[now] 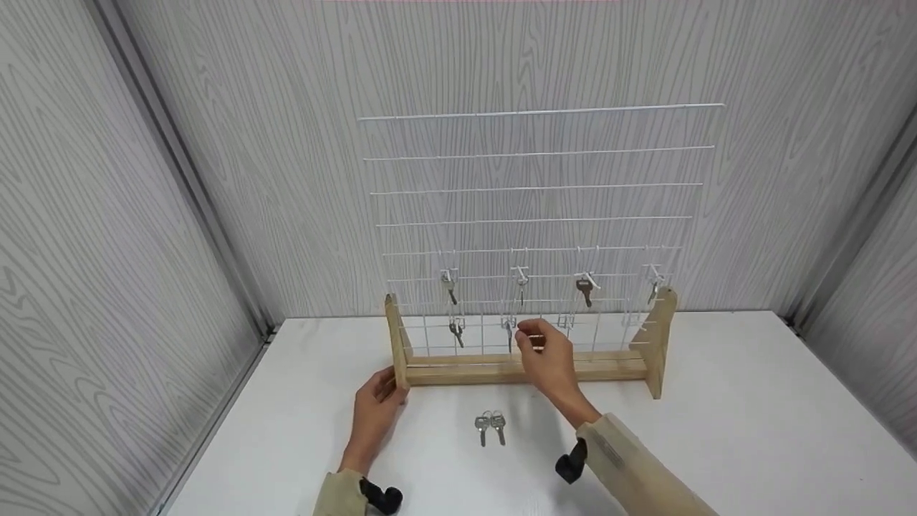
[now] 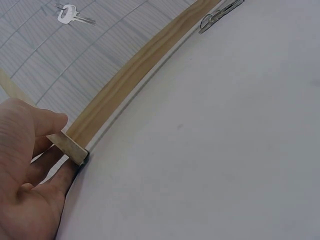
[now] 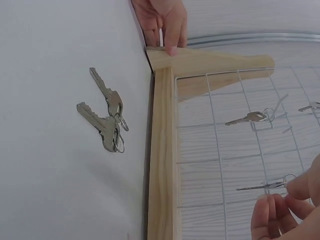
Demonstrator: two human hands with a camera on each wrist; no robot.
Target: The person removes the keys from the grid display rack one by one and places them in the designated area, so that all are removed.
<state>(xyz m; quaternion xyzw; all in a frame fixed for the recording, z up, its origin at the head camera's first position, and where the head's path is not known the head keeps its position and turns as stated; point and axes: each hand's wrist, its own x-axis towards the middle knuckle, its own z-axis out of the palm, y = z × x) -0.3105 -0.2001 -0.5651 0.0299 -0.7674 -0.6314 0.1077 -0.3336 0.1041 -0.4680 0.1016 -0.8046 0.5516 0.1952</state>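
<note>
A white wire grid rack (image 1: 537,218) stands upright on a wooden base (image 1: 458,374). My left hand (image 1: 378,408) grips the lower front of its left wooden end piece (image 2: 72,146), thumb on one face and fingers on the other. At a lower-row hook near the middle, my right hand (image 1: 548,356) pinches at the ring of a key (image 3: 260,186), whose blade hangs down. Left of it, more keys (image 1: 456,332) hang on a hook in that row. In front of the base, two keys with rings (image 1: 490,426) lie side by side on the white table.
Along the upper row of hooks hang several keys, among them a dark-headed key (image 1: 584,290). Two lower hooks (image 1: 566,322) to the right carry no key. The right wooden end piece (image 1: 660,344) stands on the table (image 1: 731,430). Grey wood-patterned panels (image 1: 286,143) enclose the back and sides.
</note>
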